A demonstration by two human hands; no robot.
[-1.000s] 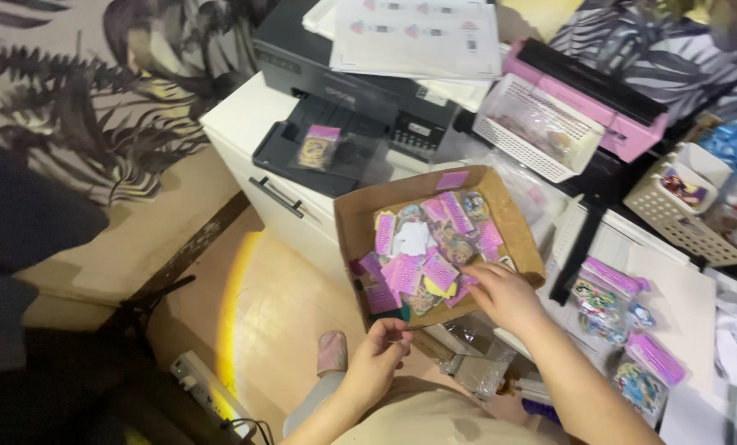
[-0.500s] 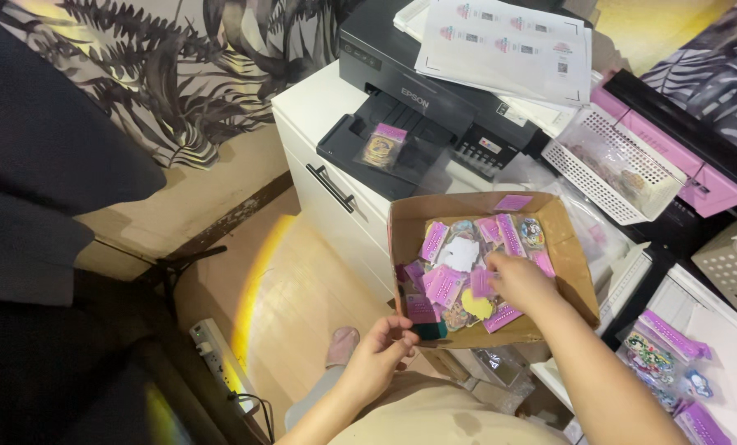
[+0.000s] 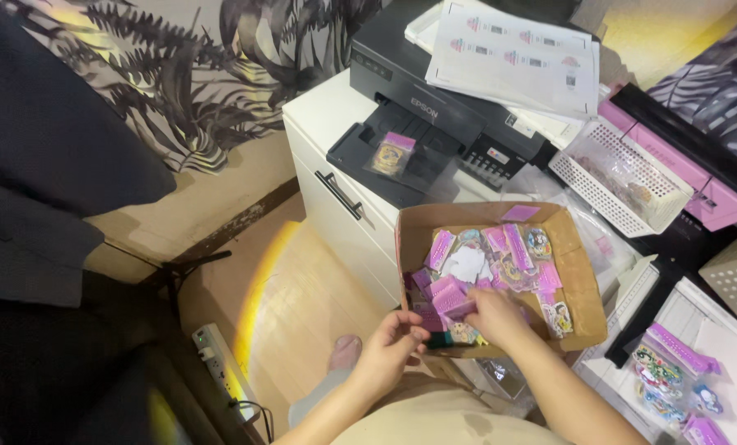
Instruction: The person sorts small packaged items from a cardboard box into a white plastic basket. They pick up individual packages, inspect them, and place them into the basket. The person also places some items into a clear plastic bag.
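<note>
Both hands (image 3: pixel 446 330) now deeper among cardboard box's (image 3: pixel 578 280) pink packets (image 3: pixel 455 297)

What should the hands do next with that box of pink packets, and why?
Probably lift one packet clear. The right hand already rests on the pink packets in the cardboard box, while the left hand steadies the box's near edge.
</note>
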